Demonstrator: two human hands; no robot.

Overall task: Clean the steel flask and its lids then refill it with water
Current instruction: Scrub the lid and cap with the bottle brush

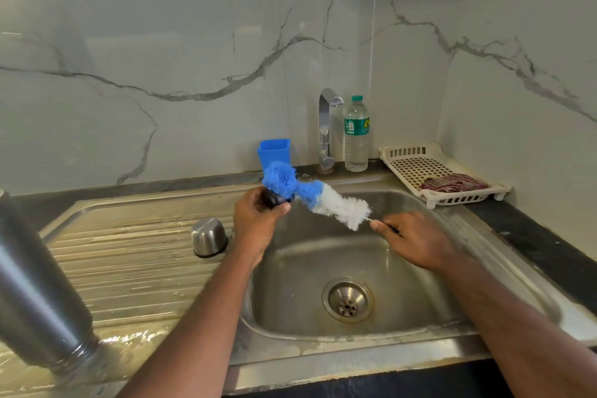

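- Lid (274, 199), dark, in left hand (258, 223) over sink (323, 346); blue end of bottle brush (315, 199) pressed against it.
- Flask (35, 287) upside down on draining board (129, 255), steel cap (209, 237) beside; marble wall, tap (326, 129).
- Left fingers curled around lid; right hand (416, 241) pinches brush handle.

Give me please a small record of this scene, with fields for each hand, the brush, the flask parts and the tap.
left hand: grips a small dark lid over the sink
right hand: pinches the brush handle
bottle brush: blue and white; blue end pressed on the dark lid
steel flask: upside down on the drainboard, left
steel cup lid: upside down on the drainboard
tap: no water visible
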